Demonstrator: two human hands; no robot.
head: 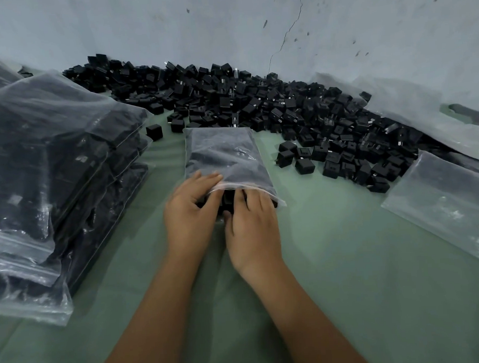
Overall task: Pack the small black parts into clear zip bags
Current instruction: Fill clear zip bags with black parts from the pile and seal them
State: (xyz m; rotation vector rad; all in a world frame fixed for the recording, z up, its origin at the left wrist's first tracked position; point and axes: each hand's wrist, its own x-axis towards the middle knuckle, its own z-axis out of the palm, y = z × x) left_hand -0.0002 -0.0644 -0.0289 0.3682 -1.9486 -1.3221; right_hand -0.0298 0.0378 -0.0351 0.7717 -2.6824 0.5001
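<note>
No lettering can be read on anything; at centre frame a clear zip bag (226, 157) of black parts lies on a pale green surface (334, 259); the left hand (190, 211) pinches its open mouth, the right hand (251, 225) reaches inside, grip unclear; loose black parts (256, 102) heap against a cracked grey wall (224, 24); filled bags (52, 177) stack at left.

The right hand (253, 225) has its fingertips inside the mouth of the clear zip bag (226, 157), so whether they hold one of the black parts there cannot be told, and both it and the left hand (188, 211) are motion-blurred. The stack of filled bags (52, 174) runs off the left edge, and the empty bags (450, 206) off the right. The parts far back in the black pile (256, 102) are too small to make out singly.
</note>
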